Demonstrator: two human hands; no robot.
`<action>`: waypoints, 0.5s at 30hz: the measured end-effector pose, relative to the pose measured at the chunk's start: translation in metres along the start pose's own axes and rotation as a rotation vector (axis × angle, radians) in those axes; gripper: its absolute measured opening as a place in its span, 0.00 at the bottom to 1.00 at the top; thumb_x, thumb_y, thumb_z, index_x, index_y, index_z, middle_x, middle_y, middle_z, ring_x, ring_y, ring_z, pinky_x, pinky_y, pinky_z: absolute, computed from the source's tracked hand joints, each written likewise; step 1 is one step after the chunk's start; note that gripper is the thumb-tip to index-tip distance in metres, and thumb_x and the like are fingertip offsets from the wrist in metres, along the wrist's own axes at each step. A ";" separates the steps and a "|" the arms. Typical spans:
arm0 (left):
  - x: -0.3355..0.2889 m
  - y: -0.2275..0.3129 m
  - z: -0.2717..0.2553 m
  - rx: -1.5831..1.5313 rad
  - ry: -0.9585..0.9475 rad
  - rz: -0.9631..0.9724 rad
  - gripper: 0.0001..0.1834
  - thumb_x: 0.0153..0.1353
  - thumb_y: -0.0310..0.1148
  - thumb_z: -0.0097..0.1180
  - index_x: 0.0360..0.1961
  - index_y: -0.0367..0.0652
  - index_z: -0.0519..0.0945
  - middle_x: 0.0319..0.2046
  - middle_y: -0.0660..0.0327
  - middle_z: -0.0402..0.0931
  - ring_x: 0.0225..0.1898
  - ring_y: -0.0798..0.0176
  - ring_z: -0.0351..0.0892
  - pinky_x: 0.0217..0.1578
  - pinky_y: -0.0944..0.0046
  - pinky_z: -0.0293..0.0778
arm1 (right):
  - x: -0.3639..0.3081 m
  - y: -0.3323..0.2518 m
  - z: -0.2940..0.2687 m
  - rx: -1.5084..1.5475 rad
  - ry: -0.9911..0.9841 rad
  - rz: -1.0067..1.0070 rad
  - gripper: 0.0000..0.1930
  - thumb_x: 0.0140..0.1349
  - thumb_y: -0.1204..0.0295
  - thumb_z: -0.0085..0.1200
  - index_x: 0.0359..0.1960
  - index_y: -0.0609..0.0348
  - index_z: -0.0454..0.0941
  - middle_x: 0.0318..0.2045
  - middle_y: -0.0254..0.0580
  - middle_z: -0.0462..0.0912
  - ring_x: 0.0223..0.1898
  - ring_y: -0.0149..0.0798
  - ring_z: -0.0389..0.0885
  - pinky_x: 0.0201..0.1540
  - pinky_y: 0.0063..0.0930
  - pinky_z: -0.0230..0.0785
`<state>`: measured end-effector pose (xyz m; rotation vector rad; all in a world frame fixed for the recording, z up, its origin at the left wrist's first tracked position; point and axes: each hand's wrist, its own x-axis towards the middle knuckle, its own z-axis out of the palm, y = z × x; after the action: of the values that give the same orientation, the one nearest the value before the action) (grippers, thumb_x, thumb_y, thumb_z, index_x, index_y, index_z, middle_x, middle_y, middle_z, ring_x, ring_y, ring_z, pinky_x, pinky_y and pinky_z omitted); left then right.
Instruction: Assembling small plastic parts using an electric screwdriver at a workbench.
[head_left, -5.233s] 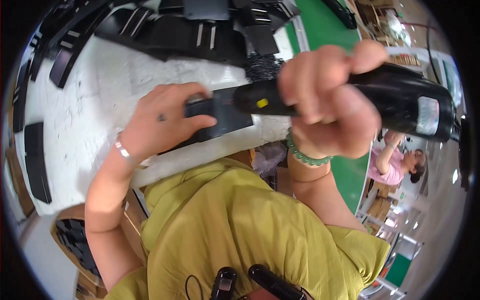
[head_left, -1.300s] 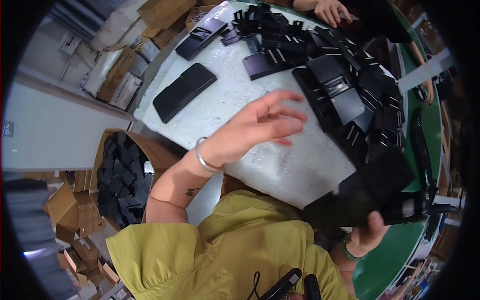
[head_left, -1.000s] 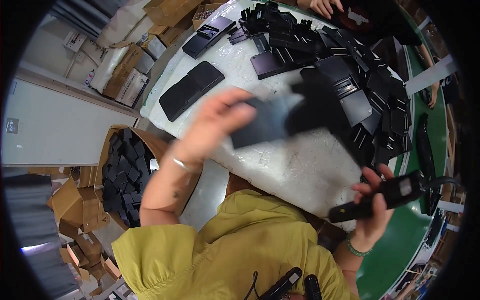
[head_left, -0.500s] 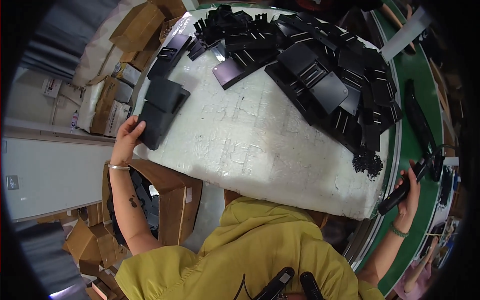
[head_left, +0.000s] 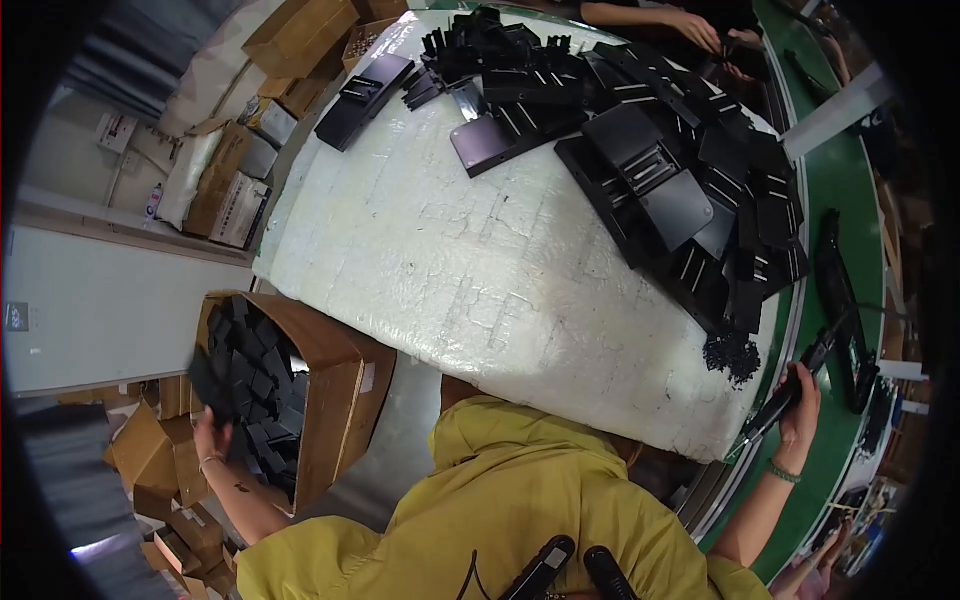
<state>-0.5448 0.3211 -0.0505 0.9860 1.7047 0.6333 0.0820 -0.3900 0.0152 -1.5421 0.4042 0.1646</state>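
Observation:
At the left, my left hand is at the outer side of an open cardboard box. Its fingers pinch the lower end of a flat black plastic part, blurred by motion, over the box's left edge. Many similar black parts fill the box. My right hand is closed around a slim black corded tool that looks like an electric screwdriver, beside the table's right edge. Its tip points down and to the left.
A white, plastic-wrapped table top bears a heap of black plastic housings, one housing apart at far left, and a small pile of black screws. Another person's hands work at the far side. A green belt runs along the right.
My left hand has carried the black part off the table's left edge, down and left to the box. My right hand has drawn slightly left and down with the tool. Another person's hands have appeared.

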 end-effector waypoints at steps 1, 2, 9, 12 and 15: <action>0.006 -0.007 0.006 0.001 -0.008 -0.006 0.29 0.55 0.47 0.56 0.52 0.38 0.68 0.47 0.58 0.71 0.48 0.61 0.72 0.47 0.63 0.68 | -0.003 -0.001 0.005 -0.004 0.006 -0.011 0.14 0.55 0.70 0.56 0.40 0.61 0.69 0.31 0.37 0.76 0.26 0.28 0.73 0.26 0.21 0.66; 0.006 -0.006 0.021 0.537 0.236 0.233 0.27 0.57 0.44 0.55 0.52 0.38 0.68 0.47 0.58 0.72 0.47 0.59 0.71 0.48 0.62 0.68 | -0.006 -0.001 0.007 -0.007 0.012 -0.014 0.14 0.55 0.70 0.56 0.40 0.61 0.69 0.31 0.37 0.76 0.26 0.28 0.73 0.26 0.21 0.66; -0.114 0.137 0.304 0.324 -0.357 1.076 0.14 0.58 0.33 0.55 0.43 0.38 0.76 0.34 0.65 0.74 0.36 0.73 0.71 0.38 0.74 0.68 | -0.001 0.010 -0.002 -0.016 0.035 0.007 0.11 0.58 0.69 0.53 0.37 0.64 0.72 0.30 0.38 0.77 0.25 0.29 0.73 0.25 0.20 0.68; -0.198 0.167 0.412 0.328 -0.795 1.183 0.11 0.56 0.35 0.57 0.35 0.40 0.78 0.34 0.65 0.75 0.37 0.72 0.73 0.40 0.69 0.71 | -0.003 0.014 0.001 -0.015 0.003 0.027 0.12 0.58 0.68 0.52 0.38 0.65 0.72 0.32 0.38 0.77 0.27 0.29 0.74 0.26 0.21 0.68; -0.213 0.160 0.495 0.491 -0.805 1.616 0.18 0.52 0.42 0.60 0.41 0.44 0.77 0.37 0.57 0.75 0.39 0.58 0.74 0.41 0.63 0.70 | -0.004 0.014 0.007 -0.049 -0.032 0.033 0.12 0.58 0.67 0.52 0.38 0.64 0.71 0.33 0.39 0.77 0.28 0.29 0.74 0.28 0.23 0.69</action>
<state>0.0003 0.2015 0.0163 2.5074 0.0378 0.5903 0.0745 -0.3818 0.0035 -1.5796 0.4026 0.2258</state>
